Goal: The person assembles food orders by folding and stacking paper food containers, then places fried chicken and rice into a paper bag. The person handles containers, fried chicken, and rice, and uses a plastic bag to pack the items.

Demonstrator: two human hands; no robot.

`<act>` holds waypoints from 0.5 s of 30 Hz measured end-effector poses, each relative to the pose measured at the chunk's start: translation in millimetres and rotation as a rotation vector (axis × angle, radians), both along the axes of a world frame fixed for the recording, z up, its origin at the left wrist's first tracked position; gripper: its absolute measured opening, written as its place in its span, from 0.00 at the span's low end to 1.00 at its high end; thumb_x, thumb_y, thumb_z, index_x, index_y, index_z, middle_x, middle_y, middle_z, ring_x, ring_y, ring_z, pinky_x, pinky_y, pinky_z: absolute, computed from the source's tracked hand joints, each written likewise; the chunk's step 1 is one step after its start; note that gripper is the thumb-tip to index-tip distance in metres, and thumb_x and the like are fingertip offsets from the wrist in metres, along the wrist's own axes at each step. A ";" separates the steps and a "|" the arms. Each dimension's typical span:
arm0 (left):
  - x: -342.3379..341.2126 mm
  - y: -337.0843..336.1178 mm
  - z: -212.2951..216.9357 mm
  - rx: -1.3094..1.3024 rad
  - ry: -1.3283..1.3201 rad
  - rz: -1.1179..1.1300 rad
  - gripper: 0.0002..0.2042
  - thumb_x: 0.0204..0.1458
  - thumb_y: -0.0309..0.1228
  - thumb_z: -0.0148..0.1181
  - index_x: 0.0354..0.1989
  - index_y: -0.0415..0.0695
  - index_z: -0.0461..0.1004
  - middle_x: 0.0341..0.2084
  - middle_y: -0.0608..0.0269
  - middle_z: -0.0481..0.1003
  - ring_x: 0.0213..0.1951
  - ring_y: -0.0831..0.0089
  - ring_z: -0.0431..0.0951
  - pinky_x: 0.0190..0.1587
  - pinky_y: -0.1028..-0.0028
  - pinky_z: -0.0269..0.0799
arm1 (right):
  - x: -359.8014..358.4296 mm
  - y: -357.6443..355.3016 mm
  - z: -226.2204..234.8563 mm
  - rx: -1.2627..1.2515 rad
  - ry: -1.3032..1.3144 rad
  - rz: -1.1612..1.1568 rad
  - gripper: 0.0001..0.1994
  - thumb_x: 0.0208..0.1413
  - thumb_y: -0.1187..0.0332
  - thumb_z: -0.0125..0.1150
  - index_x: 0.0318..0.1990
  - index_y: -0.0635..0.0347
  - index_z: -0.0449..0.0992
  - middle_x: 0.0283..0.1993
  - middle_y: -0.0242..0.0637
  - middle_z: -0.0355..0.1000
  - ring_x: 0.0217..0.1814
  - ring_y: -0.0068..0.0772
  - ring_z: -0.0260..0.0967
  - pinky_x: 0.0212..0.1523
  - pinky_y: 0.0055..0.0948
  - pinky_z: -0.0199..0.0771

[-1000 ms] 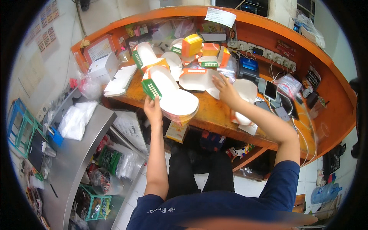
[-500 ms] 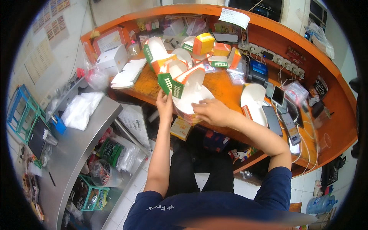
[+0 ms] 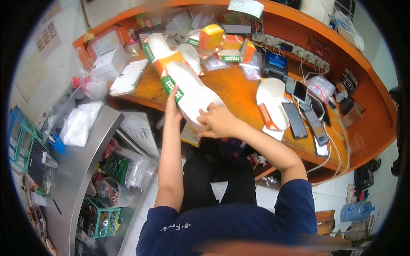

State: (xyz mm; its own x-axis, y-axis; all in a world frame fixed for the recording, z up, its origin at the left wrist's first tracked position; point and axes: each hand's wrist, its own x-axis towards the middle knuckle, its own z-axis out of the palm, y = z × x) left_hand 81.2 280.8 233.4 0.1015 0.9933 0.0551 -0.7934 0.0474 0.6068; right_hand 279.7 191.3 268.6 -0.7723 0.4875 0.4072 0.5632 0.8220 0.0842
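Nearest the body, the right hand (image 3: 218, 123) is resting at the near, right-hand end of an open paper carton (image 3: 190, 85), its fingers bending over the white inner face there; whether thumb and fingertips are pinching the edge, I cannot tell. A little farther out, the left hand (image 3: 171, 110) is holding the carton's left side, its thumb lying against a green panel while its other fingers are hiding behind, so it seems to be clasping the wall between them. The carton is lying between the hands, reaching over the front edge of the wooden desk (image 3: 232, 90), and its long axis is slanting from near right to far left. The right hand is therefore sitting closer to the near end, the left closer to the middle of the length. The carton is showing a broad, plain white inside, and its green panel is carrying pale dots; whether several pieces are nesting together is not showing clearly. Beyond its far end, a second carton (image 3: 159, 46) is lying open, white within and green along its side. Off to the right, a lone carton (image 3: 273, 96) is lying beside a dark phone (image 3: 294, 121). Farther back, a yellow-and-orange box (image 3: 211, 37) is standing among others
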 end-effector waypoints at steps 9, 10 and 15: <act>7.1 -19.9 -2.2 -0.007 0.183 0.325 0.20 0.61 0.33 0.54 0.56 0.32 0.65 0.47 0.53 0.73 0.46 0.64 0.77 0.46 0.65 0.75 | 86.1 46.5 26.8 0.119 1.312 -0.848 0.37 0.47 0.53 0.70 0.63 0.58 0.63 0.62 0.50 0.62 0.62 0.51 0.58 0.62 0.45 0.57; 6.9 -21.9 -2.3 0.000 0.199 0.341 0.20 0.61 0.33 0.55 0.56 0.32 0.65 0.47 0.53 0.73 0.45 0.65 0.77 0.45 0.66 0.75 | 101.8 55.0 32.0 -0.103 1.391 -0.929 0.40 0.49 0.50 0.68 0.66 0.60 0.59 0.64 0.51 0.60 0.65 0.51 0.57 0.63 0.44 0.56; 6.5 -31.1 -0.7 -0.001 0.238 0.360 0.21 0.61 0.35 0.57 0.56 0.32 0.66 0.48 0.55 0.73 0.47 0.68 0.75 0.48 0.69 0.71 | 126.8 62.1 39.0 -0.397 1.618 -0.634 0.38 0.51 0.51 0.68 0.58 0.78 0.65 0.54 0.55 0.69 0.55 0.41 0.67 0.55 0.34 0.65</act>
